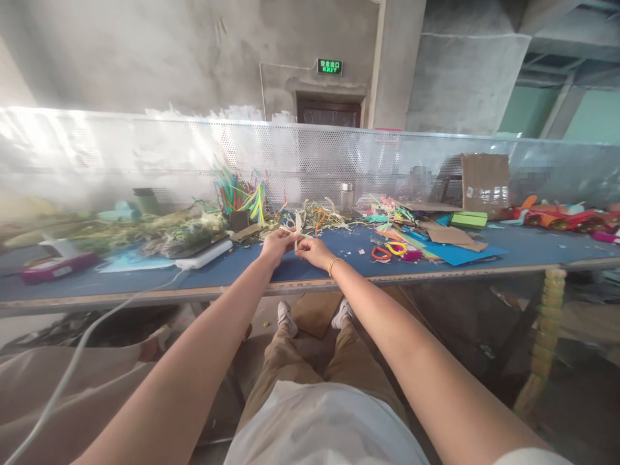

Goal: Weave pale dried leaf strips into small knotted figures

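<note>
Close together over the front of the blue table (349, 261), both my hands work on a pale flat strip (298, 223). My left hand (278, 245) pinches it from the left. From the right, the fingers of my right hand (314, 252) close on its lower part. One end of the strip stands upright above the fingertips, and a thinner piece sticks out to the left. My fingers cover the place where the pieces meet. Just behind lies a loose heap of similar pale strips (334, 216) with an orange strand (320, 221) in it.
Colourful pipe cleaners (239, 197) stand behind my left hand, near a white power strip (206, 255) with a trailing cable. A bottle (347, 197) stands at the back. Scissors with yellow and red handles (387, 250) and blue card (460, 252) lie rightward. Another person's leg (97, 368) shows lower left.
</note>
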A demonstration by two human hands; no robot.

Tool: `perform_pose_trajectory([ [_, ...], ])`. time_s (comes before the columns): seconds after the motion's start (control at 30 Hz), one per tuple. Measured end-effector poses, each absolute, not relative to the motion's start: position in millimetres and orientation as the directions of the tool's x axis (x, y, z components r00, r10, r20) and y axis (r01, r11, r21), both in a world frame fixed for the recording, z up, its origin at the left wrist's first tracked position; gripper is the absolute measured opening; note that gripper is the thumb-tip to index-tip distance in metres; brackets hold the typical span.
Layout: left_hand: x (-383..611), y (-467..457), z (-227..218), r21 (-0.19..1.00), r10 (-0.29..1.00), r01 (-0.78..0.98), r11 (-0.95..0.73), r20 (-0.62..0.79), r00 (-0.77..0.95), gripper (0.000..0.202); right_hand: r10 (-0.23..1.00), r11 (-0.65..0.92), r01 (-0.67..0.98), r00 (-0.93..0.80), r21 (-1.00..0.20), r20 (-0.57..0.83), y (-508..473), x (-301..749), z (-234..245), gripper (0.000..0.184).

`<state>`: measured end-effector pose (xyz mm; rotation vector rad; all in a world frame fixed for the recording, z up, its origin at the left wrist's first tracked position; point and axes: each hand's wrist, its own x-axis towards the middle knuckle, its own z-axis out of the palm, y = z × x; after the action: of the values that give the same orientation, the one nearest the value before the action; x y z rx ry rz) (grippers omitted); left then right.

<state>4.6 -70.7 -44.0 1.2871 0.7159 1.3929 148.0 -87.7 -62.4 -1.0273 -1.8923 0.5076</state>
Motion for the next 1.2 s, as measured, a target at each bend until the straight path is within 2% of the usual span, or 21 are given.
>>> perform_pose_trajectory([
  [0.27, 4.5, -74.3, -40.5, 0.929, 0.949, -0.261, -0.262, 0.297, 0.106, 0.042, 0.825, 0.564, 0.420, -0.314, -0.711, 0.469, -92.7, 147.9, -60.7, 0.015],
  [0.43, 4.1, -75.3, -40.9, 0.930, 0.941, -0.279, -0.240, 0.293, 0.168, 0.040, 0.827, 0.561, 0.407, -0.296, -0.720, 0.477, -99.0, 145.4, -58.1, 0.016],
  [0.53, 3.4, -72.9, -42.4, 0.914, 0.934, -0.330, -0.236, 0.306, 0.182, 0.036, 0.817, 0.543, 0.471, -0.104, -0.695, 0.567, -102.5, 147.2, -53.6, 0.028],
  [0.63, 3.3, -69.5, -44.4, 0.913, 0.931, -0.352, -0.204, 0.292, 0.219, 0.033, 0.718, 0.464, 0.589, 0.188, -0.661, 0.671, -104.2, 152.9, -49.6, 0.031],
  [0.7, 3.7, -68.0, -45.3, 0.913, 0.926, -0.361, -0.189, 0.288, 0.243, 0.032, 0.664, 0.422, 0.648, 0.256, -0.634, 0.703, -103.7, 156.5, -48.9, 0.030],
  [0.8, 4.9, -68.1, -45.8, 0.912, 0.918, -0.362, -0.195, 0.299, 0.260, 0.032, 0.738, 0.402, 0.690, 0.146, -0.602, 0.659, -101.3, 158.2, -50.5, 0.025],
  [0.9, 6.4, -69.6, -46.1, 0.927, 0.909, -0.303, -0.223, 0.310, 0.279, 0.036, 0.809, 0.383, 0.721, 0.039, -0.577, 0.587, -98.4, 156.6, -52.0, 0.029],
  [1.03, 7.7, -69.9, -47.4, 0.945, 0.915, -0.204, -0.257, 0.305, 0.264, 0.039, 0.815, 0.449, 0.695, -0.061, -0.561, 0.577, -95.5, 154.8, -52.7, 0.028],
  [1.2, 7.1, -65.5, -48.0, 0.923, 0.909, -0.184, -0.339, 0.372, 0.190, 0.039, 0.819, 0.507, 0.616, -0.127, -0.603, 0.559, -92.0, 153.5, -55.6, 0.031],
])
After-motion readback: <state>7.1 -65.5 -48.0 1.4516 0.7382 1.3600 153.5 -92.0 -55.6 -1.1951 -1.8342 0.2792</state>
